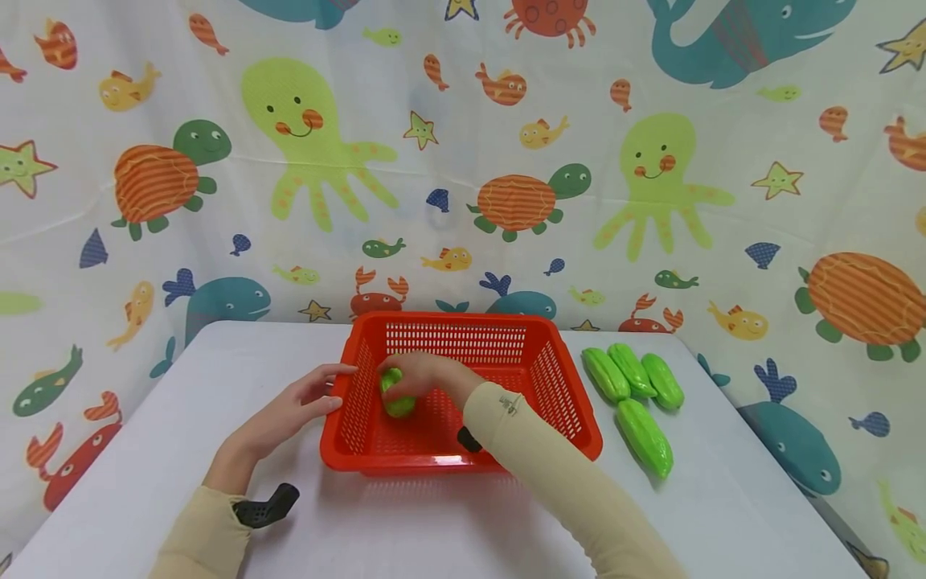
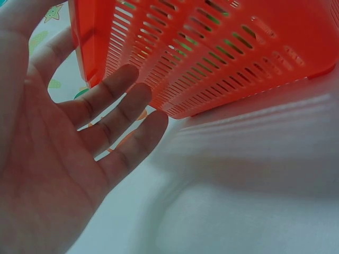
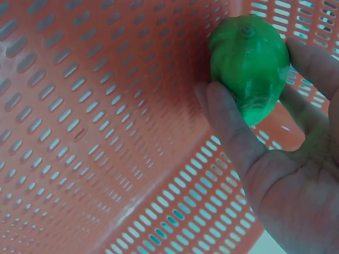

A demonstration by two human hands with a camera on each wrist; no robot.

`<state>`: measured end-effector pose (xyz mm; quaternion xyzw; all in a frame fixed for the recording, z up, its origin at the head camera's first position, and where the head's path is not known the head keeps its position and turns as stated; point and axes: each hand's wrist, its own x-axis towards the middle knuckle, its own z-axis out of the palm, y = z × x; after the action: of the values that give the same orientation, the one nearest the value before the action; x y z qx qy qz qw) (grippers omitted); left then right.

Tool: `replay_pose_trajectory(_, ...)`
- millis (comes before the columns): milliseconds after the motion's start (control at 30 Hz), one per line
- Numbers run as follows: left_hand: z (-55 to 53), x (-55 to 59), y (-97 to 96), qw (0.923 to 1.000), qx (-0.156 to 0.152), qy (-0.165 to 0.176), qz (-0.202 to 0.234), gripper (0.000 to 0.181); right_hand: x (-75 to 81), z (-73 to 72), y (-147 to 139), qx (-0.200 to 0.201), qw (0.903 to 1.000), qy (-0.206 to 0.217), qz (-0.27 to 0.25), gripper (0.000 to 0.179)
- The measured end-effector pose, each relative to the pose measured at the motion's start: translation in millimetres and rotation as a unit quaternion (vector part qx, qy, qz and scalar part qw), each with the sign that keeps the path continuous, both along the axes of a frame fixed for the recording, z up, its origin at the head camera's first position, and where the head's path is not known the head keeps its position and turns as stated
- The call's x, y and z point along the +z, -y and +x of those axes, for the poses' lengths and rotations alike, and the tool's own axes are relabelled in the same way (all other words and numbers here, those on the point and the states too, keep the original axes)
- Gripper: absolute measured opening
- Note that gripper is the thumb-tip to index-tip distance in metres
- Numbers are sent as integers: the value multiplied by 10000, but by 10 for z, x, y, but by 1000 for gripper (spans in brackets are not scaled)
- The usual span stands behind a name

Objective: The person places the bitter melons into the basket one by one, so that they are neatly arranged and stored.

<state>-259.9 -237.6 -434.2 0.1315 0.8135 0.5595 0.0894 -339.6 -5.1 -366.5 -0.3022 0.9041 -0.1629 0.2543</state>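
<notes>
A red slotted plastic basket (image 1: 448, 465) stands on the white table. Inside it, near the left wall, my right hand (image 1: 427, 376) holds a glossy green, ridged vegetable-like piece (image 1: 399, 404), whose exact kind I cannot tell. In the right wrist view, thumb and fingers pinch the green piece (image 3: 249, 63) from both sides, close to the basket wall (image 3: 95, 95). My left hand (image 1: 292, 410) is at the basket's left side, fingertips at the rim. Its fingers (image 2: 119, 111) are loosely extended against or near the slotted outer wall in the left wrist view.
Several similar green pieces (image 1: 645, 438) lie on the table (image 1: 716, 482) to the right of the basket. A patterned sea-animal curtain (image 1: 448, 145) hangs behind and beside the table. Black wrist devices (image 1: 266, 507) are on both forearms.
</notes>
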Motion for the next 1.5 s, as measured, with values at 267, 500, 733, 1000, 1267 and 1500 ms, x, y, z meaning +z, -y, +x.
replay_pose_trajectory(267,6,-1,-1,10000,36,21,-15,56,11,39,52,24,9999,-60,153,53)
replay_pose_trajectory(500,21,-3,-10,10000,21,-9,-25,57,3,58,93,-20,9999,-43,157,53)
replay_pose_trajectory(733,35,9,-8,9999,5,-113,-59,57,18,76,119,-126,9998,65,114,56)
replay_pose_trajectory(1000,24,-13,-9,9999,9,-109,-31,56,23,98,120,-194,9997,-5,171,58)
replay_pose_trajectory(1267,37,-14,-16,9999,28,-108,-66,57,27,98,93,-268,9994,-82,214,63)
replay_pose_trajectory(1500,57,15,-16,9999,22,-111,-87,57,83,83,27,-427,9990,-48,120,67)
